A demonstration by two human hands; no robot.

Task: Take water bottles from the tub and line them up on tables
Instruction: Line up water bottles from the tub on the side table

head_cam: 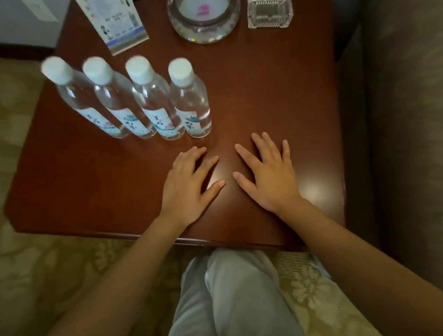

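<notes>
Resting left hand [187,188] and right hand [267,176] flat, splayed and empty, on the table [275,93] beside four upright water bottles [153,103] (seemingly full, likely hefty, slick), best gripped mid-body.

Nothing can be read for certain. The labels [159,121] on the four water bottles [189,97] at the left carry dark brush-written characters, too blurred to make out. The card [114,17] at the far left bears small print, and the round glass dish [206,31] beside it shows a pink mark [203,9], both illegible.
</notes>
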